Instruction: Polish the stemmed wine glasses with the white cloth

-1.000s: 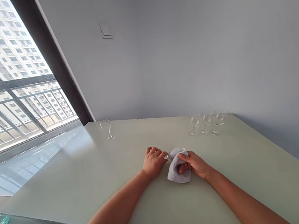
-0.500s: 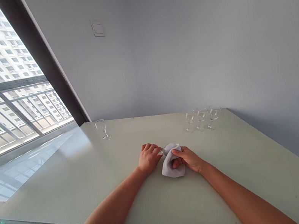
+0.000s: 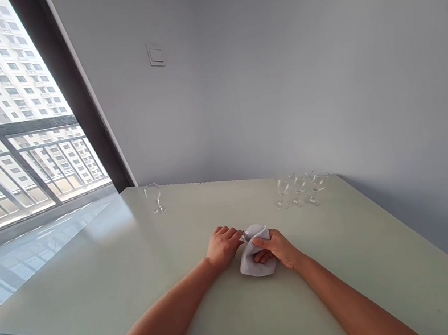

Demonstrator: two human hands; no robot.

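Pale grey painted wall point(image 3: 275, 66) is met on the left by a dark-framed balcony window point(image 3: 10, 112), and a long pale green table point(image 3: 372, 245) is set against it. Three clear stemmed wine glasses point(image 3: 300, 188) are grouped by the far edge, right of centre; a lone clear stemmed wine glass point(image 3: 154, 199) is stood well apart, further left. Near the front edge, a bunched white terry cloth point(image 3: 257, 257) is held between the hands, which are brought close together. A short clear glass stem point(image 3: 243, 237) is seen emerging from the cloth, its long axis lying roughly sideways, pointing toward the left hand point(image 3: 223, 247). That hand is closed at the exposed end, nearest it; the right hand point(image 3: 275, 249) is clamped around the cloth. Whatever the cloth encloses is hidden.
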